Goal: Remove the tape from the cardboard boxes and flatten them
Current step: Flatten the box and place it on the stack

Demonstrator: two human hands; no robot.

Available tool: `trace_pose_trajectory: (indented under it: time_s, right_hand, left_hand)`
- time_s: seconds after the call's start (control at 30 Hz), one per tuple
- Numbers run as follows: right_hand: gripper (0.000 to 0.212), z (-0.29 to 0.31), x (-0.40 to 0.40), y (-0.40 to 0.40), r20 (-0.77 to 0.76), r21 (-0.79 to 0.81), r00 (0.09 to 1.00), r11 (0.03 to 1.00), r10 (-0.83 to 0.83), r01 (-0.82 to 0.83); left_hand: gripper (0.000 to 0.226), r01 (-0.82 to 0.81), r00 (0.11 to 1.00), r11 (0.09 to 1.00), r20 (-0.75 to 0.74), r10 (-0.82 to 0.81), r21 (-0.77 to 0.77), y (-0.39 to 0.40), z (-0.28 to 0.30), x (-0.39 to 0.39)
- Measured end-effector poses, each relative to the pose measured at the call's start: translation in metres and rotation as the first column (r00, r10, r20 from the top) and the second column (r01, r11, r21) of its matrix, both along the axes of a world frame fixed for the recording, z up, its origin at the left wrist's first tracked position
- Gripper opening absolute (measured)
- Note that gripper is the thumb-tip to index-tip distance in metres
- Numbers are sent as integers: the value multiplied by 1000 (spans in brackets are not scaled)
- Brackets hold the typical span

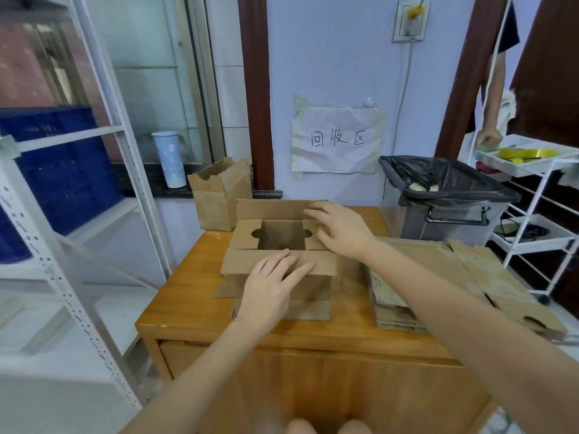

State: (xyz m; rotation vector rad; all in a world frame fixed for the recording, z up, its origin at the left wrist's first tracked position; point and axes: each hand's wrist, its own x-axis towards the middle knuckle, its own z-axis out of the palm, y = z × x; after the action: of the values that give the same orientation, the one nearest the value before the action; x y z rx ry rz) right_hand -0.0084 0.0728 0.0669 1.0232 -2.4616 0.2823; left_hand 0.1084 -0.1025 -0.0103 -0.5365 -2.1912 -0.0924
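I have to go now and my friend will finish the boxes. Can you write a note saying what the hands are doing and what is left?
Left hand: open, fingers flat on the near flap of the open box on the wooden table.
Right hand: open, fingers resting on the box's right flap.
Done: a stack of flattened boxes lies on the table's right side.
Left: this box stands with top flaps open, not yet flat. Another upright box waits behind it, by the wall. I cannot tell if tape remains on either.
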Motion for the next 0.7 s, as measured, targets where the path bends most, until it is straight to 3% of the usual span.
trace_pose_trajectory:
  time_s: [0.13,0.43,0.7]
  right_hand:
    - [53,3,-6,-6,28,102,1000,995,7,-10]
    - [59,2,-17,-19,383,143,912,985,-145,97]
    - [49,1,-23,-25,576,2,812,994,-93,112]
  left_hand:
    - [41,-12,998,998,-53,15,59,6,4,-3]
    - [33,6,997,993,-78,4,121,6,-6,-8]
    - [34,-1,998,984,-62,12,175,8,-15,-13]
